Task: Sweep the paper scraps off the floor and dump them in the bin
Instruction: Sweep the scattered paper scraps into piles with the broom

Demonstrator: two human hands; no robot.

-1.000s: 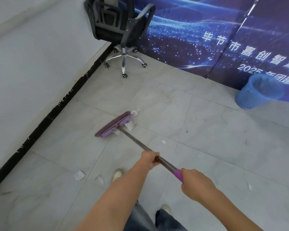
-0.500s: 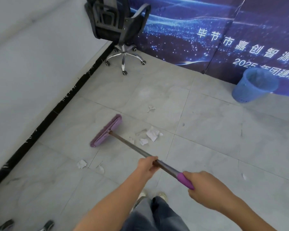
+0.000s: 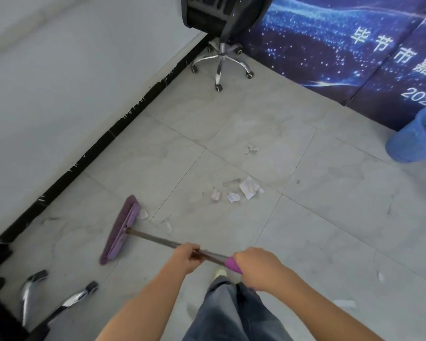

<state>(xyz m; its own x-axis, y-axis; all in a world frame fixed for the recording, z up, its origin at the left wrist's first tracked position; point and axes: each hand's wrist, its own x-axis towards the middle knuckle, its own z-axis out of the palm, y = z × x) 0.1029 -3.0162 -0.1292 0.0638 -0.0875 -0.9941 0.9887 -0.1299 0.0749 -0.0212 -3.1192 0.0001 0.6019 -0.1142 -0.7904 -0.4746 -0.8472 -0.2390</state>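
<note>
I'm gripping the broom (image 3: 143,236) with both hands: my left hand (image 3: 186,257) is wrapping the metal shaft, my right hand (image 3: 255,268) is clenching the purple grip. The brush head is resting on the floor (image 3: 317,217), touching one scrap (image 3: 143,214). More paper scraps (image 3: 249,189) are lying well apart, toward the blue bin (image 3: 416,139).

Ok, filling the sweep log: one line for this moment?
hands: left, right gripping broom | head: on floor beside scrap | pile: unswept | bin: far right
</note>
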